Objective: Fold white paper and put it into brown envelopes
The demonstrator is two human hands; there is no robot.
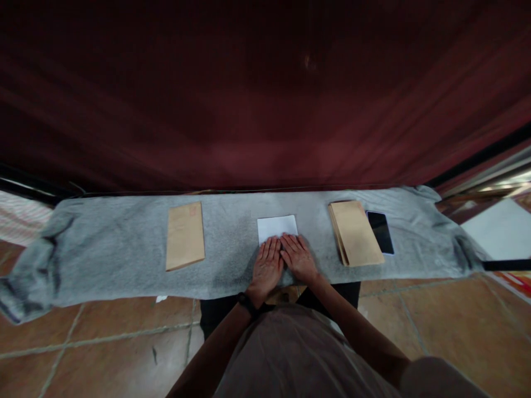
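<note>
A white sheet of paper (276, 225) lies in the middle of a narrow surface covered by a grey cloth (124, 254). My left hand (266, 268) and my right hand (298, 256) lie flat side by side on the near part of the paper, fingers stretched out and pressing down. A black band is on my left wrist. One brown envelope (185, 235) lies to the left. A stack of brown envelopes (355, 232) lies to the right.
A black phone (380, 232) lies face up just right of the envelope stack. A dark red curtain (265, 99) hangs behind the surface. Brown floor tiles (103, 342) show below, and a white panel (501, 229) sits at far right.
</note>
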